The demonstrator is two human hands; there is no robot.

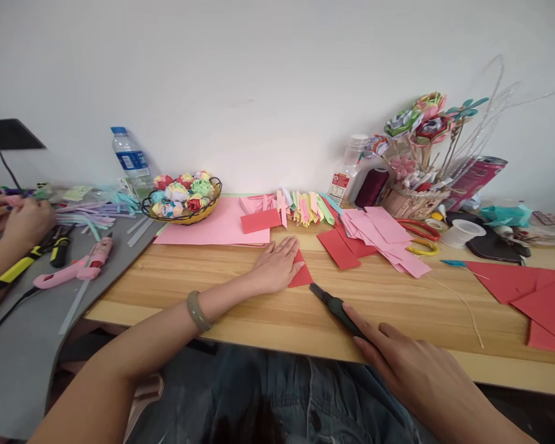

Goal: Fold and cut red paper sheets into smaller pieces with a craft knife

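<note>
A small piece of red paper (301, 275) lies on the wooden table, partly covered by my left hand (277, 265). That hand is flat, its fingers stretched out over the paper. My right hand (398, 351) grips a dark green utility knife (340, 308), whose blade end points at the paper's near right corner. Beyond my left hand are a red paper rectangle (261, 221) and a large pink sheet (203, 231). To the right, more red rectangles (340, 248) lie beside a fanned stack of pink slips (383, 231).
A basket of paper flowers (181, 213), folded paper strips (305, 206), a bottle (346, 166), scissors (423, 246) and a flower pot (414, 200) line the back. Larger red sheets (536, 296) lie right. At left, another person's hands (30, 219) work near a pink glue gun (81, 268).
</note>
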